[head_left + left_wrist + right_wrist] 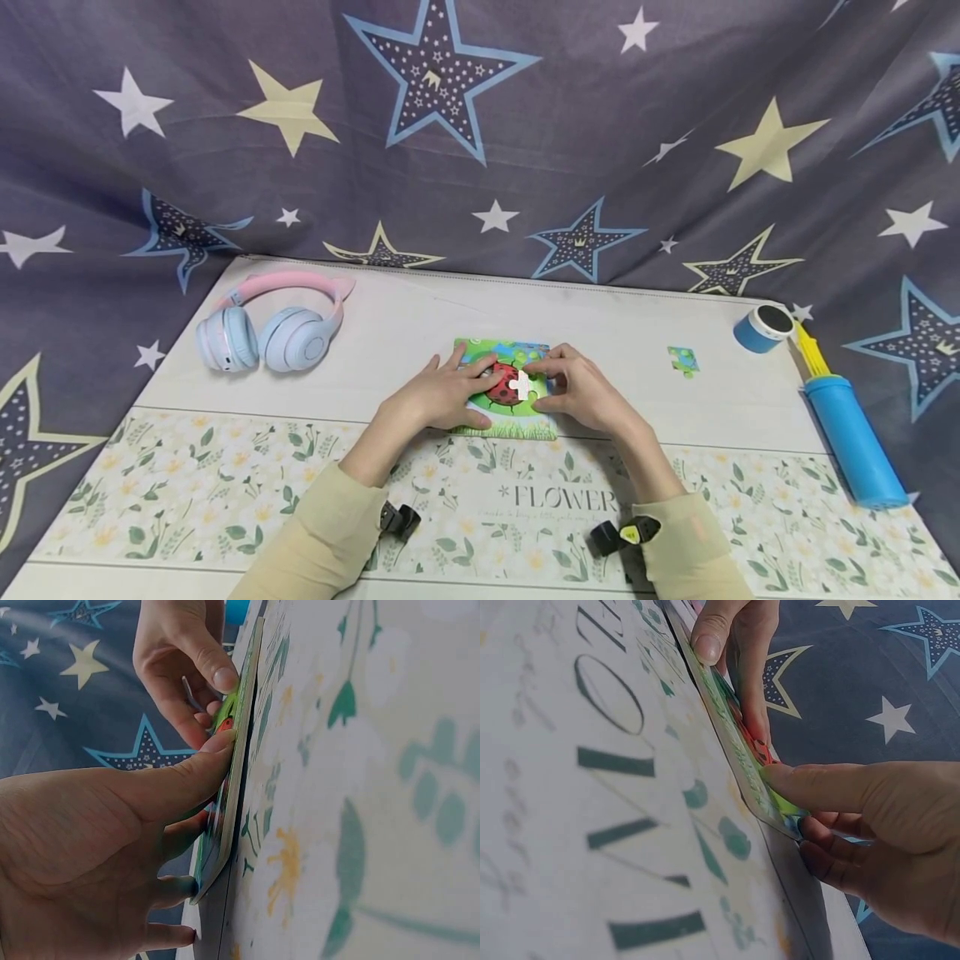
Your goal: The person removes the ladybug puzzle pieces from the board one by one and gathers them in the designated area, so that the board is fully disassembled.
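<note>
resting on the ladybug puzzle (pixel 510 427) with the left hand (pixel 442 393), with fingers spread apart and clamped on nothing. pinching a green puzzle piece (pixel 538 386) between thumb and fingers of the right hand (pixel 588 396), at the right side of the board, just beside a white gap (pixel 520 385) in the ladybug. finding the puzzle flat near the middle of the table (pixel 600 325). covering part of the ladybug with the left fingers, and part of the board's right edge with the right hand. viewing the board nearly edge-on from both wrists, so unable to tell the held piece's full outline. noting 1 loose piece (pixel 683 360) to the right, well apart from the board; farther over, a blue cylinder (pixel 756 332) with a black top, near a blue pump (pixel 855 442) with a yellow nozzle (pixel 812 350) along the right edge. seeing pink and blue headphones (pixel 294 340) at far left. reaching across a floral print (pixel 255 467) with 2 beige sleeves (pixel 322 525). hanging behind the table, a star-patterned curtain (pixel 570 108).
</note>
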The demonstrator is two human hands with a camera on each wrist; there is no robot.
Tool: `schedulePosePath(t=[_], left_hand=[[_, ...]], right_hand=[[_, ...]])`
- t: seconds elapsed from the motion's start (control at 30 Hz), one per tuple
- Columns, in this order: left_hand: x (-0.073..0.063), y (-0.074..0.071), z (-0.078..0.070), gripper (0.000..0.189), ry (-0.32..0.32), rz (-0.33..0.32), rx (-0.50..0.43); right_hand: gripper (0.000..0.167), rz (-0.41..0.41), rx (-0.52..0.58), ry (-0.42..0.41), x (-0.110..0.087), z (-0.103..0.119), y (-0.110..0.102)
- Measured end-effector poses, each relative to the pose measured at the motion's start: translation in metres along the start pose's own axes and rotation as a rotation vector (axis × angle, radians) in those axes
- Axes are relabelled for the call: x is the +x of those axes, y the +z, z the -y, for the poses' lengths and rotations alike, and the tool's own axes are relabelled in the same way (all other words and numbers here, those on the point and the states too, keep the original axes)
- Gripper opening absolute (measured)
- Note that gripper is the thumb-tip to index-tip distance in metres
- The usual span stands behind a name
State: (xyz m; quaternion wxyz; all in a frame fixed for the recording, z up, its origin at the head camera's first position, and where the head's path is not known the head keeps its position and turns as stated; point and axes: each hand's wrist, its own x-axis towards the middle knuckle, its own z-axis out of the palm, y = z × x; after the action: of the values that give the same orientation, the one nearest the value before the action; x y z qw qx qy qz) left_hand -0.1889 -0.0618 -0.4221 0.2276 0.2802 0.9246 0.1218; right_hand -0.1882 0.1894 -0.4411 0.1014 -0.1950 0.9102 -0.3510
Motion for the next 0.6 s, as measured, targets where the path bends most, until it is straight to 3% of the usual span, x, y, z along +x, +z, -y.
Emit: schedulePosePath(t=[0.6], left_hand=[[0.0002,-0.0002,-0.0014,0.075,0.0,-0.006,-0.019]], right_hand=[[0.051,-0.035,-0.024,-0.021,0.0006,-0.0011,0.001]])
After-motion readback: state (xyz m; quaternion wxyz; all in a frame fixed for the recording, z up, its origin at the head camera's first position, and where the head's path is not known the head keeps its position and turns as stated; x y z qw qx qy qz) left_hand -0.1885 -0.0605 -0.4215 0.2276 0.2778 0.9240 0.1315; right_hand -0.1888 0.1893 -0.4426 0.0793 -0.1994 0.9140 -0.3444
